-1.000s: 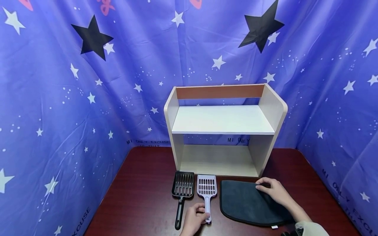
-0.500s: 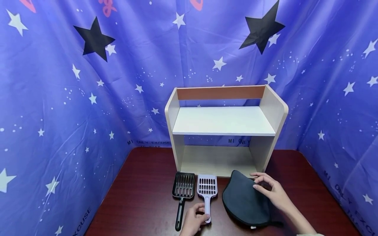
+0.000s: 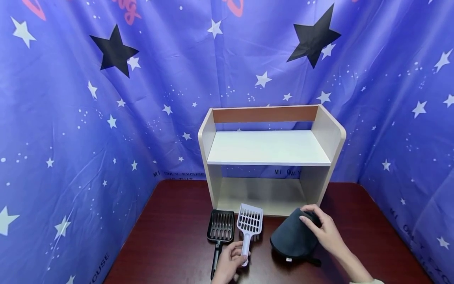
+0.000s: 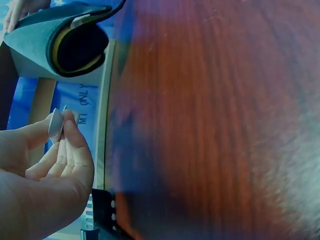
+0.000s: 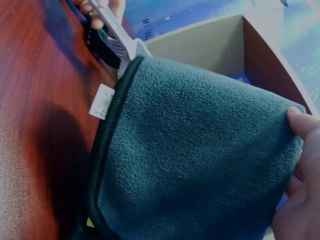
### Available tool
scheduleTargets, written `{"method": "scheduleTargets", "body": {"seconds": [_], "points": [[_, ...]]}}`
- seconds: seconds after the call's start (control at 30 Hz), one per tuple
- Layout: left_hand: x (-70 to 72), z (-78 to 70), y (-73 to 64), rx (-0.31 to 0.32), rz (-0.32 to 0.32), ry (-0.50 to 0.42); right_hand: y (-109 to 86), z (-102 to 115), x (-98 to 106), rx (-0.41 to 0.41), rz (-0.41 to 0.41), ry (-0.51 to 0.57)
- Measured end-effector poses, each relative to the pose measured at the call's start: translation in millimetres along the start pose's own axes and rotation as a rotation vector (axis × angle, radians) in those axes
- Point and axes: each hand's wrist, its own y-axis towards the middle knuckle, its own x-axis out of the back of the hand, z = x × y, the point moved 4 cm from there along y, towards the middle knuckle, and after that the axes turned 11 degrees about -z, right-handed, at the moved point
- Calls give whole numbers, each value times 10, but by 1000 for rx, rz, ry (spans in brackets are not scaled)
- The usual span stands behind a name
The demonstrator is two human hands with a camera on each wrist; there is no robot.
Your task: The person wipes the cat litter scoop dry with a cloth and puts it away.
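Note:
My left hand (image 3: 228, 263) pinches the handle of a pale lilac slotted litter scoop (image 3: 246, 238), whose head is tilted up off the table. To its left a black slotted litter scoop (image 3: 214, 254) lies on the table, partly behind my left hand. On the right, my right hand (image 3: 327, 230) holds a dark grey-green plush mat (image 3: 293, 236) by its upper edge. The mat hangs curled into a cone, with a white tag (image 5: 102, 101) on its piped border. Its dark inner side (image 4: 82, 47) shows in the left wrist view.
Behind both hands stands a two-tier wooden shelf (image 3: 267, 146) with upright side panels. It rests on a dark red wooden table (image 3: 170, 232). Blue star-printed curtains (image 3: 159, 79) surround the table at the back and sides.
My right hand has lifted the mat from lying flat, and it has curled into a cone. My left hand has raised the lilac litter scoop, tilting its head up. The black scoop stays put.

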Motion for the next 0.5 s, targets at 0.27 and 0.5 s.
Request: {"method": "scheduleTargets", "body": {"seconds": [0.27,0.5], "points": [[113,-45,56,-20,-35,-32,-49,97,-63,146,117,-86],[255,-179,168,-56,-119,-49,-36,150,-112,226,279,-132]]}}
